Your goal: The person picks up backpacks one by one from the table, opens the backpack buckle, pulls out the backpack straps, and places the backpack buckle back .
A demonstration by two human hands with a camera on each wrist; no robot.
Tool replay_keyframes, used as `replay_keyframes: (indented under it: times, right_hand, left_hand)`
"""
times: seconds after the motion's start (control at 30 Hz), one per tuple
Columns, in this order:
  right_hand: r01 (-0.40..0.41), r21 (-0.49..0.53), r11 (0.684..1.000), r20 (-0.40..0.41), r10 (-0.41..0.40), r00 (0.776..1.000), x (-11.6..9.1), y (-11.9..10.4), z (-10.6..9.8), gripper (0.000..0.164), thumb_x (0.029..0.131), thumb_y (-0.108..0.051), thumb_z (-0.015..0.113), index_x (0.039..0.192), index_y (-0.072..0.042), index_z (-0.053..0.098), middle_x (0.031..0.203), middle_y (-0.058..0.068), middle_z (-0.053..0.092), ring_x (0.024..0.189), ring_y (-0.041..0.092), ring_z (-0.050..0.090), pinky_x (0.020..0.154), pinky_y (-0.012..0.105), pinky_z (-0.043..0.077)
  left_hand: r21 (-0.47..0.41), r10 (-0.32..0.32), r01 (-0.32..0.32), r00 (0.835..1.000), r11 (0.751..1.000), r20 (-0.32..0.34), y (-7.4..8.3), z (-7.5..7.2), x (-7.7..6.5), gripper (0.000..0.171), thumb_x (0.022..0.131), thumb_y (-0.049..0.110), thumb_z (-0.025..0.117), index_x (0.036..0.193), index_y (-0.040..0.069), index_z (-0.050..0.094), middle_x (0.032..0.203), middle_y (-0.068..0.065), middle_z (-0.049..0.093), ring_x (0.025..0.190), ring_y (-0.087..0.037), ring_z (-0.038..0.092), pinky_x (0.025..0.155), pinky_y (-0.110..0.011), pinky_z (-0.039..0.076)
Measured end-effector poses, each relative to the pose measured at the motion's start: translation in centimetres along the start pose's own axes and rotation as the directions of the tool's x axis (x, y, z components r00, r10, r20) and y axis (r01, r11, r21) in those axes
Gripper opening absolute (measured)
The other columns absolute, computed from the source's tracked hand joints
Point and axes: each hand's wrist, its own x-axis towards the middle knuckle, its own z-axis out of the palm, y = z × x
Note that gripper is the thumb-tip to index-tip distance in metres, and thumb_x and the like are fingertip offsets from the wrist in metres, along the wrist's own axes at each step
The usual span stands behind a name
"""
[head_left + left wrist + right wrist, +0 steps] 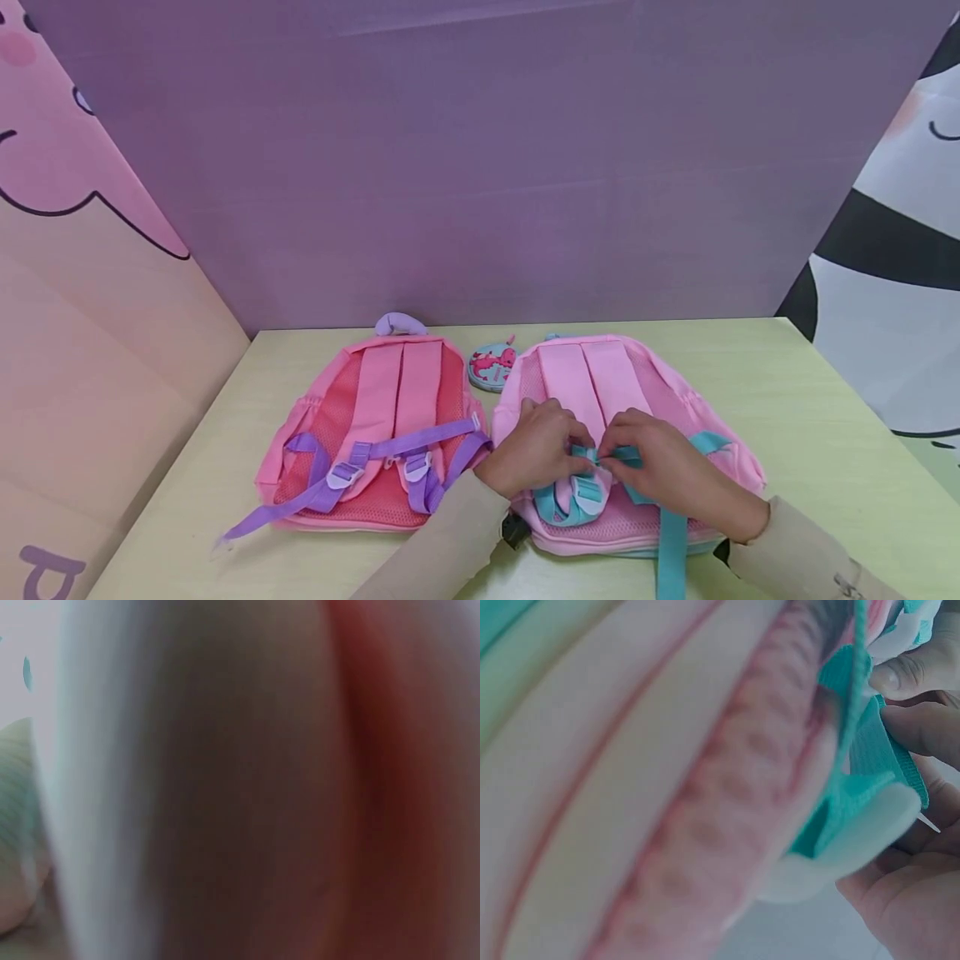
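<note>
A pale pink backpack [705, 433] lies on the table with its back panel and shoulder straps facing up. Over its lower middle, my left hand [536, 446] pinches a teal webbing strap [672, 546] between thumb and fingers. Close beside it, fingertips nearly meeting, my right hand [660, 462] pinches the same webbing. A white adjuster buckle [588, 493] on a looped teal strap sits just below the left hand. In the right wrist view, fingers [922, 731] close on the teal webbing [874, 754] near a white plastic piece [855, 840]. Blurred pink fabric fills most of the left wrist view.
To the left lies a coral-pink backpack [378, 417] with purple straps [277, 510], its edge touching the pale one. A small round teal pouch [491, 367] with a red print rests between them at the back. A purple panel [480, 167] rises behind the table [817, 442].
</note>
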Motion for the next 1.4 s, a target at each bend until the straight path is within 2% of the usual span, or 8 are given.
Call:
replay_keyframes:
  times: [0.23, 0.47, 0.63, 0.93, 1.2, 1.4]
  right_hand:
    - [-0.061, -0.024, 0.998, 0.022, 0.061, 0.998, -0.47, 0.15, -0.38, 0.025, 0.07, -0.004, 0.081, 0.078, -0.023, 0.067, 0.081, -0.018, 0.054, 0.075, 0.003, 0.05, 0.066, 0.023, 0.047]
    - [-0.051, -0.031, 0.998, -0.003, 0.051, 0.999, -0.65, 0.25, -0.48, 0.026, 0.069, -0.003, 0.081, 0.078, -0.022, 0.066, 0.081, -0.017, 0.053, 0.073, 0.002, 0.049, 0.064, 0.021, 0.046]
    - [-0.08, -0.012, 0.997, 0.024, 0.081, 0.996, -0.61, 0.17, -0.35, 0.029, 0.07, -0.006, 0.082, 0.084, -0.024, 0.064, 0.085, -0.017, 0.053, 0.075, 0.004, 0.05, 0.066, 0.024, 0.047]
    - [-0.053, 0.014, 0.998, 0.058, 0.052, 0.997, -0.18, 0.09, -0.01, 0.026, 0.074, -0.008, 0.079, 0.088, -0.022, 0.063, 0.09, -0.014, 0.056, 0.08, 0.007, 0.052, 0.068, 0.026, 0.047]
    - [-0.091, 0.024, 0.996, 0.1, 0.088, 0.991, -0.06, 0.06, 0.01, 0.024, 0.076, -0.007, 0.078, 0.085, -0.025, 0.064, 0.088, -0.015, 0.054, 0.079, 0.007, 0.052, 0.068, 0.025, 0.047]
    - [-0.034, 0.013, 0.999, 0.056, 0.033, 0.998, -0.04, 0.1, 0.04, 0.025, 0.073, -0.001, 0.078, 0.081, -0.022, 0.067, 0.084, -0.015, 0.054, 0.075, 0.005, 0.052, 0.065, 0.025, 0.047]
  left_hand:
    - [-0.02, -0.02, 0.02, 1.0, 1.0, 0.007, -0.08, 0.03, -0.05, 0.023, 0.075, 0.036, 0.08, 0.093, 0.023, 0.077, 0.074, 0.017, 0.058, 0.079, 0.003, 0.043, 0.075, -0.027, 0.028]
    - [-0.014, -0.03, 0.031, 0.999, 0.999, 0.016, -0.02, -0.07, -0.04, 0.024, 0.075, 0.036, 0.08, 0.094, 0.022, 0.077, 0.073, 0.017, 0.058, 0.08, 0.002, 0.043, 0.075, -0.027, 0.028]
    - [-0.01, -0.022, 0.023, 1.0, 1.0, 0.021, 0.01, -0.1, -0.05, 0.022, 0.075, 0.035, 0.08, 0.093, 0.022, 0.077, 0.073, 0.015, 0.058, 0.079, 0.002, 0.044, 0.075, -0.027, 0.028]
    - [0.003, 0.022, -0.022, 1.0, 1.0, -0.001, -0.03, 0.02, -0.04, 0.021, 0.075, 0.032, 0.081, 0.093, 0.022, 0.077, 0.077, 0.015, 0.062, 0.078, 0.002, 0.045, 0.073, -0.027, 0.027]
    - [0.024, 0.022, -0.022, 1.0, 0.999, 0.001, 0.0, 0.11, -0.03, 0.021, 0.075, 0.032, 0.081, 0.093, 0.022, 0.077, 0.077, 0.015, 0.061, 0.079, 0.001, 0.044, 0.072, -0.027, 0.027]
    - [0.018, 0.011, -0.011, 1.0, 1.0, 0.005, 0.0, 0.13, 0.01, 0.02, 0.075, 0.033, 0.08, 0.092, 0.023, 0.077, 0.076, 0.015, 0.061, 0.078, 0.002, 0.044, 0.072, -0.027, 0.027]
